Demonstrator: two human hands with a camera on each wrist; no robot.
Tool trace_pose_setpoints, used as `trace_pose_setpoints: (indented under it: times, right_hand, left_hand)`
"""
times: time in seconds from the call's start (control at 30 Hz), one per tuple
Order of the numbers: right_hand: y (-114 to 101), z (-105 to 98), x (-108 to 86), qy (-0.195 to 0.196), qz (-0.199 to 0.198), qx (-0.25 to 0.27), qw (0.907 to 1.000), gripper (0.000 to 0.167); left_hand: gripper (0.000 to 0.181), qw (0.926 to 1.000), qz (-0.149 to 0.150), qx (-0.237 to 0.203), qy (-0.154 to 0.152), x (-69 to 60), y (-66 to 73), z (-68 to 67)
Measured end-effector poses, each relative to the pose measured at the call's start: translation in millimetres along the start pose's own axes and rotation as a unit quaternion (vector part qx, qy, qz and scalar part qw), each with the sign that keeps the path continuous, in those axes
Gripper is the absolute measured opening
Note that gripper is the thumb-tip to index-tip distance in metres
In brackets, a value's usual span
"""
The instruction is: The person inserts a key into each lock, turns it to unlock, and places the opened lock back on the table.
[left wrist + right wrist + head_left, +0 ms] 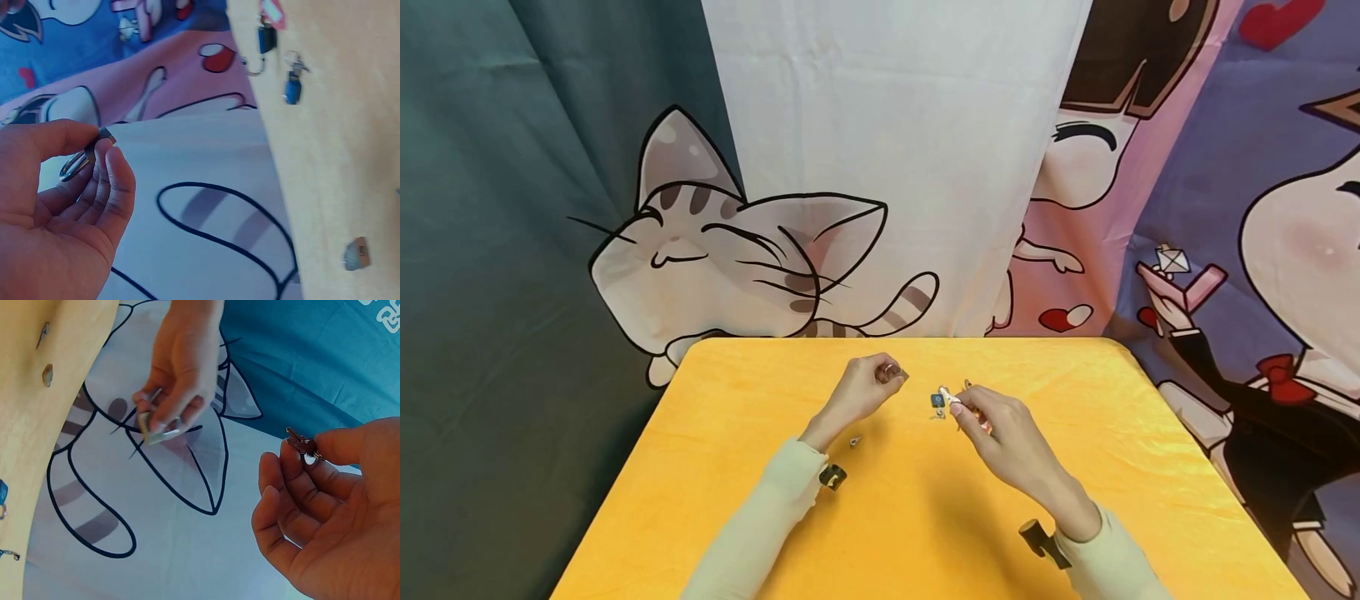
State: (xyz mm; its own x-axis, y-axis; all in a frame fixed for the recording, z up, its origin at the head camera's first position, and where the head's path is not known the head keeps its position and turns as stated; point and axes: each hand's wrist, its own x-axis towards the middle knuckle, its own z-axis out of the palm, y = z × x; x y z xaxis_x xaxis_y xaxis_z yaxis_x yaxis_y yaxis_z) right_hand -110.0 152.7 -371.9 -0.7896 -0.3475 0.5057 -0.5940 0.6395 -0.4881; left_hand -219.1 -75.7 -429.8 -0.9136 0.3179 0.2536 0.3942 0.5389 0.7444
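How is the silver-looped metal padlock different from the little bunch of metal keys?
The padlock has a blocky body and curved loop; the keys are slim and bunched. The left hand pinches the padlock; the right hand, the keys. Both look metallic.

A yellow table bears a blue fob, small metal piece

On my head cam I'm seeing a yellow tbl; behind it a printed backdrop is hanging w/ a smiling cat L of ctr, red heart top R.
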Motion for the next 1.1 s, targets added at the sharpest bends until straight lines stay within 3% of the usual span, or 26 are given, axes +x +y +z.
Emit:
trace_pose_setpoints:
  times: [0.6,0.83,1.1]
  right_hand:
    - [-5,-2,7.2,0.003,-0.035,0.001,0.9994,0.013]
    - [-8,-2,10.9,0.002,-0.053,-0.003,0.9986,0.013]
    - [-13,1,13.8,-0.004,-0.072,-0.013,0.9973,0.009]
  left_hand:
    - [0.008,0.9939,0.052,-0.093,0.029,-23.3,41.6,-22.1]
    - [0.012,0.9824,0.040,-0.182,0.013,-32.0,53.9,-29.9]
    - [0.015,0.9703,0.039,-0.238,-0.011,-42.7,62.8,-37.2]
